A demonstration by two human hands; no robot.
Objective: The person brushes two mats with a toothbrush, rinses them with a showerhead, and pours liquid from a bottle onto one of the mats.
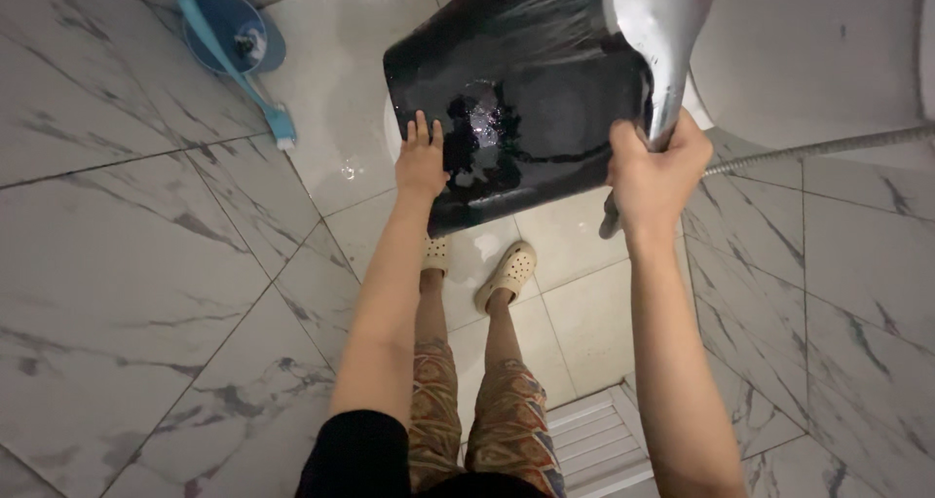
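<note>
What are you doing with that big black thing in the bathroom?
A person stands on the tiled floor holding a wet black tray up in front of them. The left hand presses flat against its lower edge. The right hand grips a silver shower head pointed at the tray, its hose trailing off to the side. A blue brush lies on the floor.

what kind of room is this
Most likely a bathroom or wet room. The right hand holds a chrome shower head on a metal hose, the marble-look floor tiles are wet, and a blue brush lies by the wall.
</note>
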